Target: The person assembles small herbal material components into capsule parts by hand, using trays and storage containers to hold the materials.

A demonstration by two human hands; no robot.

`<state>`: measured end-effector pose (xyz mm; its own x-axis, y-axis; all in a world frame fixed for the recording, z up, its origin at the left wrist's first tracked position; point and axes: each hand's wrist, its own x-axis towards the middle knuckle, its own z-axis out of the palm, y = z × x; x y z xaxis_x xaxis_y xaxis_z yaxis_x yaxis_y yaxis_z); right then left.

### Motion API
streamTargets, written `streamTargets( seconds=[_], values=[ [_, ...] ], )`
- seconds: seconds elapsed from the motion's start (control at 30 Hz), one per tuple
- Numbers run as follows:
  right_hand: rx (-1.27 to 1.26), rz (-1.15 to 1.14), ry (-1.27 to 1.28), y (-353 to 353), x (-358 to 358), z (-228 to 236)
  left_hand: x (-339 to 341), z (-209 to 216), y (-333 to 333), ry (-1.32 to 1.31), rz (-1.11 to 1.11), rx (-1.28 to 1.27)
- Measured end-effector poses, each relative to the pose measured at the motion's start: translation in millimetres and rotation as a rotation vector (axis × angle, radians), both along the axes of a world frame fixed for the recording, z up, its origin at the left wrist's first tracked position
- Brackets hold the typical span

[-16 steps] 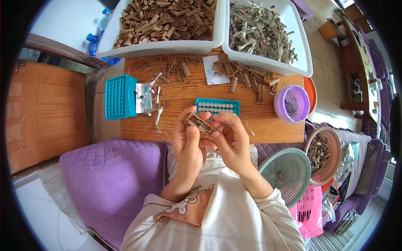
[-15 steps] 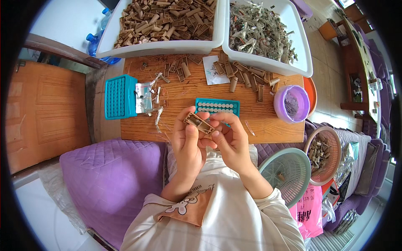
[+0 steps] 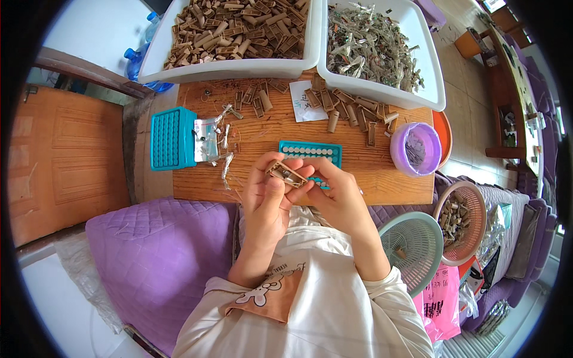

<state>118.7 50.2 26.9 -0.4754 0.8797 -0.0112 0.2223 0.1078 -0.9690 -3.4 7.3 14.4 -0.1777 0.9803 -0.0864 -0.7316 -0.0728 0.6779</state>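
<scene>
A small brown plastic casing (image 3: 287, 175), a hollow half-round shell, is held tilted above the table's near edge, its open side facing up. Something small and metallic shows inside it, too small to name. My left hand (image 3: 267, 200) grips the casing's left end between thumb and fingers. Closed about its right end is my right hand (image 3: 341, 196), with some fingertips hidden behind the shell. Just beyond the hands lies a teal tray (image 3: 339, 156) with rows of round white pieces, partly covered by my fingers.
White bins of brown casings (image 3: 239, 68) and wired parts (image 3: 439, 89) stand at the back of the wooden table (image 3: 268, 128). Loose casings (image 3: 352, 110) lie before them. A teal block (image 3: 173, 138) is left, a purple bowl (image 3: 439, 140) right. Green (image 3: 439, 230) and pink baskets (image 3: 477, 206) sit lower right.
My right hand has turned and its thumb has slid off the casing's face toward the right end. The casing stays in nearly the same place in my left hand.
</scene>
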Motion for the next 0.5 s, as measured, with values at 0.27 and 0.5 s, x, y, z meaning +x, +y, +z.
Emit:
streamTargets(
  seconds=[0.27, 0.5],
  values=[
    [-0.052, -0.201, 0.362, -7, -9, 0, 8, 0, -4, 0.215, -0.02, -0.016],
    [-0.047, -0.1, 0.098, 2, -6, -5, 16, -5, -7, 0.676, 0.014, -0.064]
  ],
)
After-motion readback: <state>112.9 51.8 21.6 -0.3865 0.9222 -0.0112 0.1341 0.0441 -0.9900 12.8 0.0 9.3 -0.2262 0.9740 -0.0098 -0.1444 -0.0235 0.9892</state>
